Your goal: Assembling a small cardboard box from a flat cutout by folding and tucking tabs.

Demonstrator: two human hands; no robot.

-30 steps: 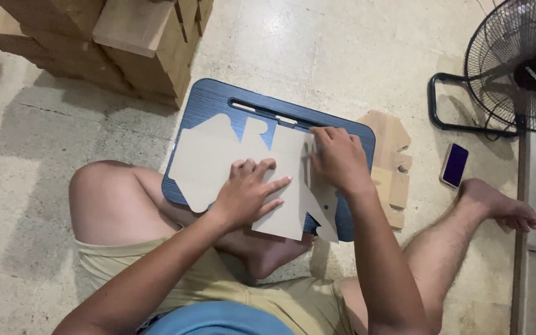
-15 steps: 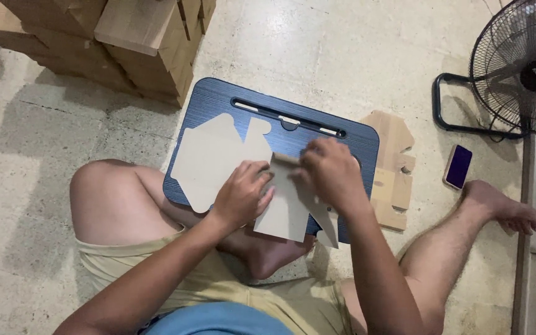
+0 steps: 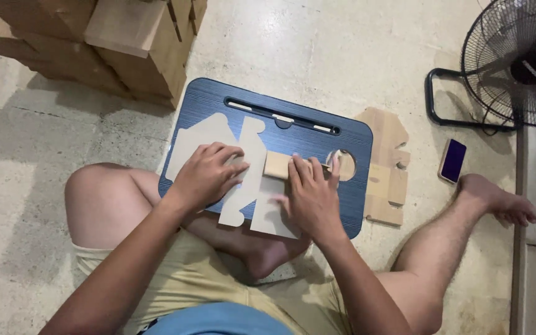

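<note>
- Pressing down on a flat die-cut cardboard sheet [image 3: 243, 186] with the left hand [image 3: 206, 177], fingers curled and spread loosely over its left half, palm down, nothing closed inside the fist.
- Folding a brown flap [image 3: 277, 164] of that sheet with the right hand [image 3: 308, 195], fingers laid flat along the raised flap, thumb out of sight beneath, so a true pinch cannot be told.
- Lying across a dark blue lap tray [image 3: 355, 205], with the sheet's lower corner hanging past the tray's near edge, above the crossed legs.
- Showing a long slot and a round hole [image 3: 344, 165] in the tray, the hole just beside the right fingertips.
- Resting on the concrete floor [image 3: 305, 49] just right of the tray: more flat cardboard cutouts [image 3: 387, 167], brown, notched at the edges.
- Lying further right, near a bare foot [image 3: 497, 198]: a phone [image 3: 452, 160] with a dark screen.
- Standing at the upper right: a black floor fan [image 3: 516, 62].
- Stacked at the upper left: brown cardboard boxes [image 3: 125, 43], well apart from both hands.
</note>
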